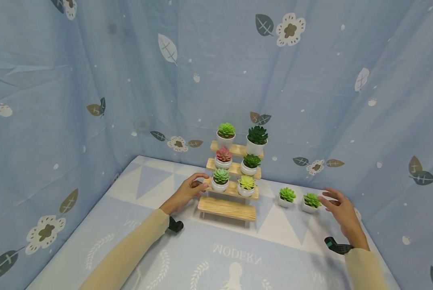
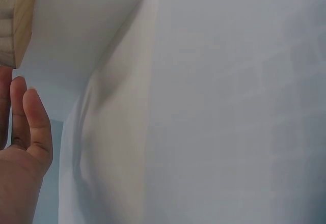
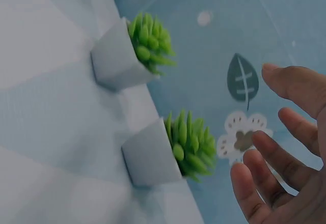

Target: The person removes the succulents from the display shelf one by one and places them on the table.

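My left hand (image 1: pixel 190 189) is at the left end of a four-step wooden plant stand (image 1: pixel 226 207), fingertips right at the third step, beside a pale green succulent in a round white pot (image 1: pixel 220 183). In the left wrist view, loosely bent fingers (image 2: pixel 36 117) show just under a wooden step's end (image 2: pixel 15 25); part of that hand is out of frame. My right hand (image 1: pixel 341 209) hovers with spread, relaxed fingers just right of a bright green succulent in a square white pot (image 1: pixel 309 206). A matching potted succulent (image 1: pixel 285 202) stands to its left. Nothing is in my right hand.
A yellow-green succulent (image 1: pixel 246 185) shares the third step. Above sit a red succulent (image 1: pixel 223 157), a dark green one (image 1: pixel 250 164), and two taller pots (image 1: pixel 225 137) on the top step. Blue patterned curtains (image 1: pixel 216 60) hang close behind the table (image 1: pixel 187 257).
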{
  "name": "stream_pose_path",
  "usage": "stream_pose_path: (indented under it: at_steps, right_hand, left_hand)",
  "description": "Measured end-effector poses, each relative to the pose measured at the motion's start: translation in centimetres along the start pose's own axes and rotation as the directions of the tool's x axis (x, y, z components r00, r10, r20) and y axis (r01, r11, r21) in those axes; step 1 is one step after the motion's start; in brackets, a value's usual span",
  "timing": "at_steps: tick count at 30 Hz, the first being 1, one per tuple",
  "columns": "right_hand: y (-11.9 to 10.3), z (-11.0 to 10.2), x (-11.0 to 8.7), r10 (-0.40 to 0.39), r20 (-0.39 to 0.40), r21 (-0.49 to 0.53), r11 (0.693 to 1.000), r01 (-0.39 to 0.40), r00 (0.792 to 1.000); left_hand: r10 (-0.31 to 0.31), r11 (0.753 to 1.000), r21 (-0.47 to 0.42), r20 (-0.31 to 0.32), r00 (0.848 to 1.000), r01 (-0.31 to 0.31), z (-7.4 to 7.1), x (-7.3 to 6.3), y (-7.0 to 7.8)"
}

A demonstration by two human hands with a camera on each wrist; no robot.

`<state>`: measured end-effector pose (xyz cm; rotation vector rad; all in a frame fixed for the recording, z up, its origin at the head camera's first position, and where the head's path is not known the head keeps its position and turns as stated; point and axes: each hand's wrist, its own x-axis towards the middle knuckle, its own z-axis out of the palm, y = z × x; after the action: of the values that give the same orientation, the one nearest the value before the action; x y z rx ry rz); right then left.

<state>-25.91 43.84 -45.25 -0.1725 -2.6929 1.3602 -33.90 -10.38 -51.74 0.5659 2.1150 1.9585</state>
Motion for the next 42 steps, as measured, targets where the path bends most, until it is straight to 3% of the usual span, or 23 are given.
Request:
stream_pose_path:
  at_steps: [7, 20, 31, 42]
  right_hand:
    - [-2.4, 1.4, -0.8, -0.106, 0.003, 0.0, 0.994, 0.106, 0.994]
    - [-6.3, 5.3, -1.8, -0.198, 0.106, 0.064, 0.979, 0.192, 0.975]
    - [-8.4, 8.6, -2.1, -0.206, 0.147, 0.073, 0.978, 0.197, 0.967]
    - [-9.9, 11.5, -2.3, -0.257, 0.195, 0.121, 0.964, 0.237, 0.947]
  left_hand:
    - [0.003, 1.0, -0.001, 0.009, 1.0, -0.003, 0.1, 0.2, 0.2]
    - [0.019, 1.0, -0.009, -0.009, 1.0, -0.019, 0.2, 0.4, 0.1]
    - [0.014, 1.0, -0.017, -0.007, 1.0, -0.014, 0.2, 0.1, 0.0]
    - [0.016, 1.0, -0.023, -0.011, 1.0, -0.016, 0.2, 0.1, -0.2]
